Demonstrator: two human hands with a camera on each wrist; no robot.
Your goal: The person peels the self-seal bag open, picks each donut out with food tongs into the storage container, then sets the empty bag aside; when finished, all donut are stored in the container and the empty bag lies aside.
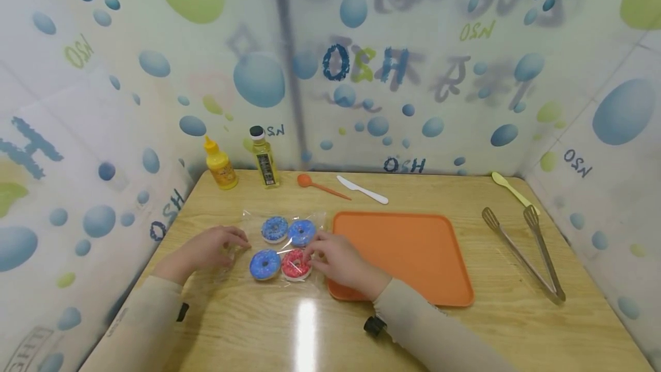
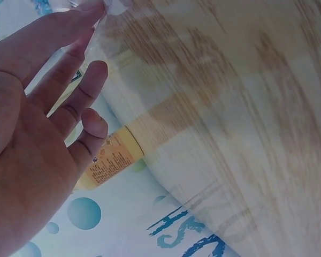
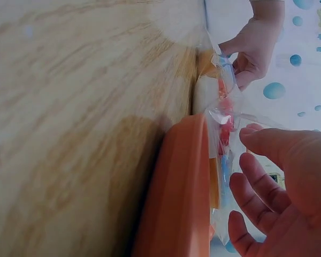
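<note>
A clear plastic bag (image 1: 253, 221) lies left of the orange tray (image 1: 400, 254). Inside it are three blue doughnuts (image 1: 260, 268) and one red doughnut (image 1: 291, 271), seen through the film. My left hand (image 1: 212, 248) is at the bag's left edge; in the left wrist view its thumb and forefinger pinch the plastic film (image 2: 116, 6). Over the bag's right side reaches my right hand (image 1: 343, 260), fingertips beside the red doughnut. In the right wrist view the right hand's fingers (image 3: 257, 195) are loosely bent and spread, close to the film, with no grip visible.
At the back stand a yellow squeeze bottle (image 1: 222, 168) and an oil bottle (image 1: 265, 162). An orange spoon (image 1: 306, 181) and white knife (image 1: 364, 190) lie behind the bag. Metal tongs (image 1: 521, 257) and a yellow-green utensil (image 1: 508, 187) lie right of the tray.
</note>
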